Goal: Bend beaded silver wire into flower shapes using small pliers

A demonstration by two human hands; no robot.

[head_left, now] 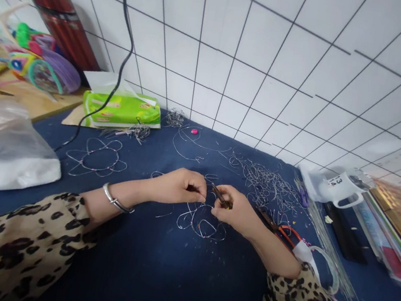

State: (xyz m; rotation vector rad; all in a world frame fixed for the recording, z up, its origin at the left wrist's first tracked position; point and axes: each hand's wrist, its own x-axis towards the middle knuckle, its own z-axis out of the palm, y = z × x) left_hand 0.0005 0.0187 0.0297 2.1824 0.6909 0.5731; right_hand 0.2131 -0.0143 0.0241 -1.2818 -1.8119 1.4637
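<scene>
At the far left of the blue-covered worktop (152, 274) lies a clear plastic bag (0, 151), and behind it stand a red flask (63, 24) and a heap of coloured hoops (39, 66). Next comes a green tissue pack (122, 108) with a black cable (119, 53) hanging down across it, and in front of that a finished wire flower (96, 157) lies flat on the cloth, its petals closed and dotted with small beads. Further right the left hand (176, 186), a metal bangle (113, 200) on its wrist, has its grip pinched narrow on the upper edge of a second wire flower (200, 223), which lies on the worktop just below both hands. The right hand (238, 211) has its grip closed round small pliers (221, 196), their tip set at the wire where the two hands meet. By the look of it, this flower is partly shaped: several looped petals are formed, while the top is open to the tool. Right of the hands a tangle of loose wire (267, 183) lies spread, then orange-handled scissors (284, 231), straight wire lengths (329, 250) and a white cup (341, 189).
</scene>
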